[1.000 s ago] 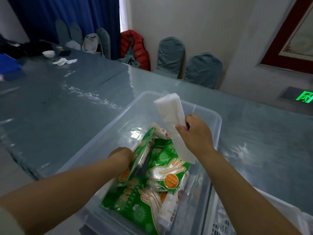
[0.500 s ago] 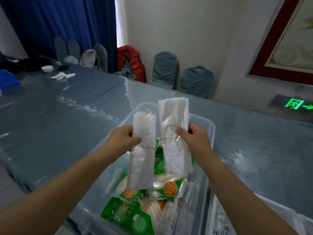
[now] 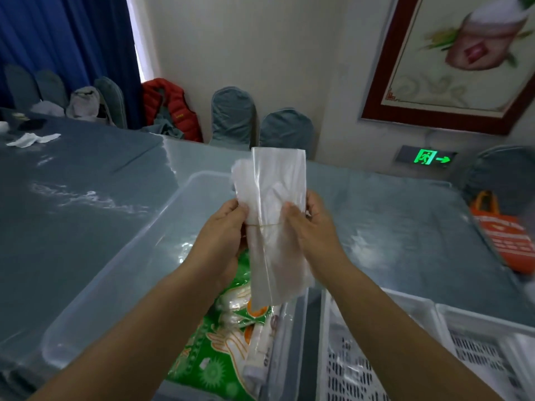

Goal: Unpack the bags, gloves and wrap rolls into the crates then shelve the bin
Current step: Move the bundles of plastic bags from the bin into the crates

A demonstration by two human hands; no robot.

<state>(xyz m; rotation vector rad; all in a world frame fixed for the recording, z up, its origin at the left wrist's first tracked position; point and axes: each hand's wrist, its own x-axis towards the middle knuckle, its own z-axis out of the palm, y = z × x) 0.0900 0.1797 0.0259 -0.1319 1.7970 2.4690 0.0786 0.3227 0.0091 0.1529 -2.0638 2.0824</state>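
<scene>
Both hands [image 3: 223,233] around banded clear bags [image 3: 276,198]

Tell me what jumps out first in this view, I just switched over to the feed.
Dead centre, both hands, left hand and right hand, hold up bundles of clear plastic bags bound with a rubber band. Below them, the clear bin still holds green glove packs. White slotted crates sit at the lower right, and an orange tote bag lies on the table at the right edge.

1 head-worn view, forward and down, close above the hands [image 3: 275,227] over the clear bin [image 3: 121,273].
</scene>
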